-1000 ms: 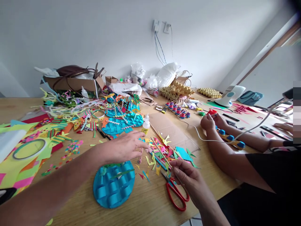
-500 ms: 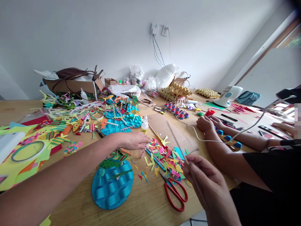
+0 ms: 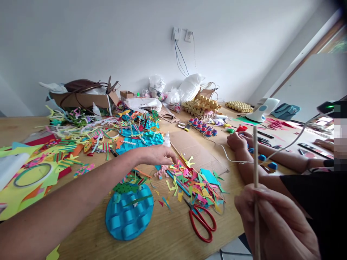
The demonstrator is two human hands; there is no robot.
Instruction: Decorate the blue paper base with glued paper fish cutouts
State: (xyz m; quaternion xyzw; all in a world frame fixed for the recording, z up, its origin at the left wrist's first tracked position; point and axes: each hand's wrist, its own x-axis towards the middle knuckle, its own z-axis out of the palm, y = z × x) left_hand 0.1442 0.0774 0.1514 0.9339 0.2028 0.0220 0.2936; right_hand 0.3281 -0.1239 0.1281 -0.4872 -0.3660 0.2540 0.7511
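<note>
Wooden stick (image 3: 255,162) upright at the view's four o'clock, the right hand's (image 3: 276,216) fingers clamped on it.
Left hand (image 3: 159,154): one o'clock from the blue disc (image 3: 129,213); finger grip cannot be told.

vivid blue disc (image 3: 129,220) in a woven pattern
right of the disc: red-handled scissors (image 3: 202,221), multicoloured paper scraps (image 3: 201,191), pale tan stick (image 3: 256,159); left of it: bright yellow sheets (image 3: 20,202)
</note>
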